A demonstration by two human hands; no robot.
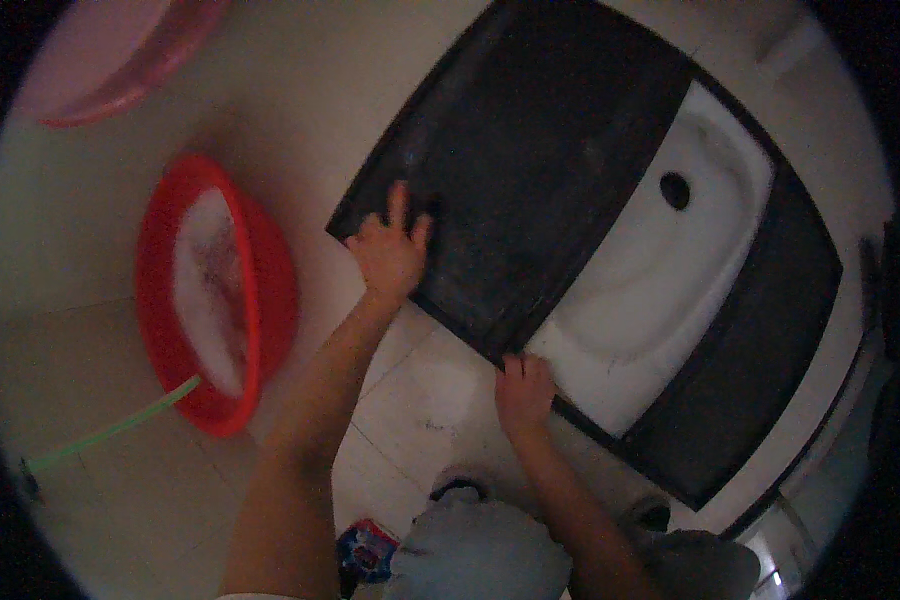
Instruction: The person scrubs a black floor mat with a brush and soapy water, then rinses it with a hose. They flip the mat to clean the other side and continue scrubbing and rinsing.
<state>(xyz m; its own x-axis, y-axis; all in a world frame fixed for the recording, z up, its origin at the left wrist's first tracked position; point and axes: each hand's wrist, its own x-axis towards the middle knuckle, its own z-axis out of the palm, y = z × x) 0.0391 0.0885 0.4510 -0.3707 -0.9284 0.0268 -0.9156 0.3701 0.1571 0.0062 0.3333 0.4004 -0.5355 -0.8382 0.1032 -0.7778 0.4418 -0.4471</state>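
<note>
My left hand (pixel 390 255) lies with fingers spread on the near left part of a wide black panel (pixel 510 150). At the panel's near edge, beside the white pan, my right hand (pixel 523 390) has its fingers together and bent over the rim. Whether it grips the edge or only rests there is unclear. The white pan (pixel 645 262) is set into the black surround and looks like a squat toilet, with a round dark hole (pixel 674 190) towards its far end. A second, narrower black strip (pixel 757 352) runs along its right side.
To the left stands a red plastic basin (pixel 276 292) holding white suds (pixel 208 262); a green hose (pixel 112 433) reaches its rim. A pink basin (pixel 172 67) is at the upper left. By my knee (pixel 480 547) lies a blue and red packet (pixel 367 551) on pale floor tiles (pixel 397 397).
</note>
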